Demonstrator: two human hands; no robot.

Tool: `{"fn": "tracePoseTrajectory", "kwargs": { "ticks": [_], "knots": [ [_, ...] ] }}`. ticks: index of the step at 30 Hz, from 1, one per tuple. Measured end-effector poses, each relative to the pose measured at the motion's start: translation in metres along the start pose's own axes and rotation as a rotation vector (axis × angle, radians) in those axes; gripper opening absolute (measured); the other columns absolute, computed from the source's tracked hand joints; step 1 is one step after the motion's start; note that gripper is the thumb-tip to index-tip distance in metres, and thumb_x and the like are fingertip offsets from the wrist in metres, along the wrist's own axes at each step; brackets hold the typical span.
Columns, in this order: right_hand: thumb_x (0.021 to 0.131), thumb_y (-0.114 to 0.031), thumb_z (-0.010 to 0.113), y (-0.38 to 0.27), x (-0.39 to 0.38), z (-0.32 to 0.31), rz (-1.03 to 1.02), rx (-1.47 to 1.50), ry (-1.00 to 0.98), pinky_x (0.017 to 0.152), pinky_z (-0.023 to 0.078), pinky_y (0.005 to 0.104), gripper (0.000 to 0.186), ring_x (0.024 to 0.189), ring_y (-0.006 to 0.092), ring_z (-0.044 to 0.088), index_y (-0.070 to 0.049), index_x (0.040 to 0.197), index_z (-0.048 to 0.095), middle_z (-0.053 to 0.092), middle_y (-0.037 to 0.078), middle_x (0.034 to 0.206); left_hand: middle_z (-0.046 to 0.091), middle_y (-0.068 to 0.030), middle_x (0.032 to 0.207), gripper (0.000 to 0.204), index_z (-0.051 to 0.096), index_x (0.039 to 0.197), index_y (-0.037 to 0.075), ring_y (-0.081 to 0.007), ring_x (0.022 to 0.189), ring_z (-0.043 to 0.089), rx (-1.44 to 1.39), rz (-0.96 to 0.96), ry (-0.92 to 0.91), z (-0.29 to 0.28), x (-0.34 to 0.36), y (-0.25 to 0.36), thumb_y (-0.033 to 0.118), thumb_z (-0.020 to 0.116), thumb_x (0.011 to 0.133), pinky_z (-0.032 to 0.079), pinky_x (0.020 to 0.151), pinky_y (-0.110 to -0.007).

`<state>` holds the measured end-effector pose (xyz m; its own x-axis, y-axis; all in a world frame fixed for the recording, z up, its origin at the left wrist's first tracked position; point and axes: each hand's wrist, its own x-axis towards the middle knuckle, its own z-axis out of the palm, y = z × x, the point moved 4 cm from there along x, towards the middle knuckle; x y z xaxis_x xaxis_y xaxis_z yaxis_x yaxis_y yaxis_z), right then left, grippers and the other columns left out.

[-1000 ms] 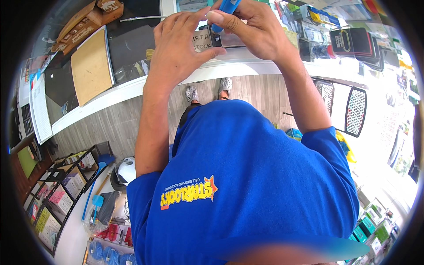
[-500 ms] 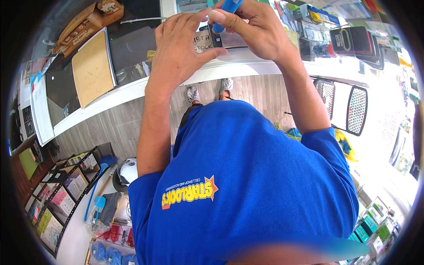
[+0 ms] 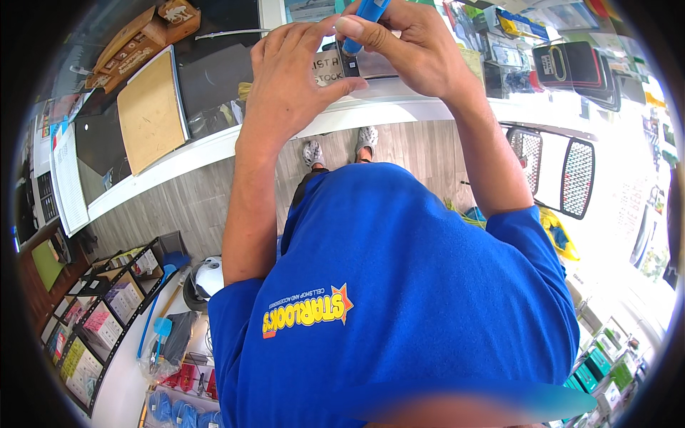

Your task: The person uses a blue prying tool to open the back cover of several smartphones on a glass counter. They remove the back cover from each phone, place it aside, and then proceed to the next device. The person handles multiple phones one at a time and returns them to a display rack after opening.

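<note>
My right hand [image 3: 421,50] is closed around a thick blue pen-shaped tool [image 3: 371,14], its lower end pointing down at a small dark piece with a pale square label [image 3: 351,64]. Whether the tip touches the piece I cannot tell. Around the left side of that piece, my left hand [image 3: 289,78] rests with thumb and fingers spread apart. Its thumb reaches just below the piece; the forefinger comes close to the blue tool. A tan card with handwriting [image 3: 327,69] lies under the glass beside the left hand.
A brown folder [image 3: 150,110] and a carved wooden stand [image 3: 135,46] lie left on the glass counter [image 3: 214,78]. Dark flat cases [image 3: 578,68] sit at right. Behind me are a shelf of boxes [image 3: 103,324], a blue broom handle [image 3: 152,307] and a white helmet [image 3: 207,277].
</note>
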<state>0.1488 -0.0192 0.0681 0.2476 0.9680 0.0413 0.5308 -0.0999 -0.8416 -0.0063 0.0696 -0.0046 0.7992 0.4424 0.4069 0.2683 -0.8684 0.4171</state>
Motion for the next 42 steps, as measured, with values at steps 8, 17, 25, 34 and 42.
{"fn": "tracePoseTrajectory", "kwargs": {
  "ticks": [8,17,25,34,42],
  "knots": [
    [0.104,-0.048,0.066,0.002,-0.001,0.001,0.012,0.004,-0.004,0.063,0.045,0.0359,0.046,0.068,0.0163,0.058,-0.004,0.111,0.079,0.065,0.007,0.073,0.061,-0.0096,0.141,0.090,0.055,0.149,0.011,-0.0293,0.140,0.048,0.004,0.007,0.008,0.001,0.000,0.000,0.056,0.087,0.078,0.031,0.117,-0.047],
    [0.103,-0.048,0.066,-0.001,-0.004,0.000,-0.025,0.042,0.018,0.064,0.046,0.0359,0.047,0.070,0.0165,0.059,-0.003,0.111,0.078,0.066,0.008,0.074,0.061,-0.0101,0.140,0.090,0.055,0.149,0.011,-0.0294,0.139,0.049,0.006,0.016,0.000,-0.001,0.001,0.001,0.055,0.087,0.077,0.032,0.117,-0.047],
    [0.104,-0.047,0.066,0.004,-0.002,-0.001,0.033,0.004,0.023,0.065,0.048,0.0356,0.048,0.071,0.0169,0.061,0.000,0.107,0.077,0.068,0.009,0.076,0.061,-0.0098,0.141,0.090,0.055,0.149,0.011,-0.0293,0.139,0.049,0.003,0.027,0.013,-0.001,0.000,0.001,0.055,0.087,0.077,0.031,0.117,-0.047],
    [0.104,-0.047,0.066,0.000,-0.004,-0.004,-0.037,0.110,0.129,0.074,0.052,0.0359,0.049,0.082,0.0182,0.067,0.001,0.108,0.076,0.074,0.012,0.088,0.068,-0.0041,0.128,0.051,0.070,0.125,0.015,-0.0289,0.134,0.052,-0.174,0.008,0.059,-0.006,0.001,-0.001,0.043,0.085,0.085,0.033,0.112,-0.047],
    [0.104,-0.048,0.067,0.016,-0.007,-0.008,-0.013,0.235,0.187,0.077,0.053,0.0342,0.046,0.084,0.0167,0.066,-0.002,0.107,0.076,0.074,0.011,0.090,0.072,-0.0040,0.109,0.017,0.076,0.097,0.012,-0.0290,0.121,0.059,-0.152,0.033,0.112,-0.009,0.002,-0.004,0.027,0.080,0.090,0.038,0.106,-0.045]
  ]
}}
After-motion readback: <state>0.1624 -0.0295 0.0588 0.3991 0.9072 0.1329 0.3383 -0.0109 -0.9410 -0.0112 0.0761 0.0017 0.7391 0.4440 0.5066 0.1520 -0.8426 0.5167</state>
